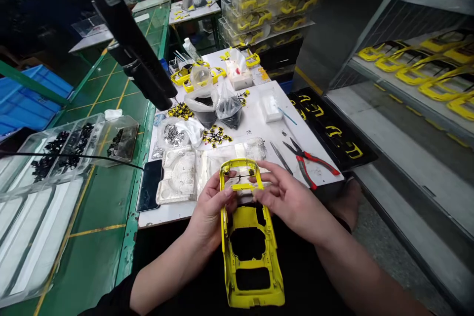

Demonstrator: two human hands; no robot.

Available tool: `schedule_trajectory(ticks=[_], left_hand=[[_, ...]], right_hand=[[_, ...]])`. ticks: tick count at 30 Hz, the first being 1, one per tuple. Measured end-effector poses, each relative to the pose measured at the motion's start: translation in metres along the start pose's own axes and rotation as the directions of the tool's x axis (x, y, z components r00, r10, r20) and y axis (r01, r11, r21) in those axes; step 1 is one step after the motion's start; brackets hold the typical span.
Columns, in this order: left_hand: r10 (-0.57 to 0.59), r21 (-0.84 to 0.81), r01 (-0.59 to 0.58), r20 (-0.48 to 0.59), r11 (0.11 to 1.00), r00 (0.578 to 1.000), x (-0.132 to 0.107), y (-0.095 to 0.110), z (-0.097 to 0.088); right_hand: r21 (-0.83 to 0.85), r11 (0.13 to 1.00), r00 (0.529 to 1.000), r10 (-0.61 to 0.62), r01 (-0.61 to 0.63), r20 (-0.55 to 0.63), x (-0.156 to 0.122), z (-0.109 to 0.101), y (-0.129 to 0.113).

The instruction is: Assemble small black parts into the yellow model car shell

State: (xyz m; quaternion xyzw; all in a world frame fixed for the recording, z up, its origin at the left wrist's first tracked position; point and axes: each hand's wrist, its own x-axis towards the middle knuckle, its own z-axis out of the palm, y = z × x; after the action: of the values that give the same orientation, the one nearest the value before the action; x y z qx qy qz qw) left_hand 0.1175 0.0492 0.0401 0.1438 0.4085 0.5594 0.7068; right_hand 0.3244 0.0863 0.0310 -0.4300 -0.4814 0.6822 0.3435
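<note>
A yellow toy car body shell (246, 219) is held over my lap at the near edge of the white table, its hollow inside facing up. My left hand (213, 207) grips the left side near the shell's far end, thumb on the rim. On the opposite side, my right hand (283, 195) has its fingers curled round the far right part. Small black parts and a thin dark bar show inside the far end. Whether my right fingertips also pinch a small part cannot be made out.
Red-handled pliers (314, 158) and tweezers (280, 158) lie to the right. A phone (150, 185) and a white mould-like block (179, 175) sit left. Bags of black parts (227, 108) stand further back. A black lamp arm (129, 39) hangs upper left; a shelf (407, 71) with yellow shells is right.
</note>
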Motion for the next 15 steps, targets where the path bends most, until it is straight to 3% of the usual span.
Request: schedule_trajectory(ticks=[9,11,15], left_hand=[[-0.020,-0.099,0.021,0.002,0.995,1.000,0.007,-0.003,-0.021],[-0.004,-0.091,0.004,0.001,0.996,1.000,0.008,-0.006,-0.026],[0.016,-0.107,-0.020,-0.037,0.994,0.999,0.010,-0.012,-0.029]], right_hand=[[-0.422,0.906,1.000,0.017,-0.016,0.000,0.007,0.010,-0.004],[-0.534,0.845,1.000,0.012,-0.023,-0.024,0.008,0.009,-0.008],[-0.764,0.645,0.997,-0.034,-0.032,-0.071,0.014,0.003,-0.027]])
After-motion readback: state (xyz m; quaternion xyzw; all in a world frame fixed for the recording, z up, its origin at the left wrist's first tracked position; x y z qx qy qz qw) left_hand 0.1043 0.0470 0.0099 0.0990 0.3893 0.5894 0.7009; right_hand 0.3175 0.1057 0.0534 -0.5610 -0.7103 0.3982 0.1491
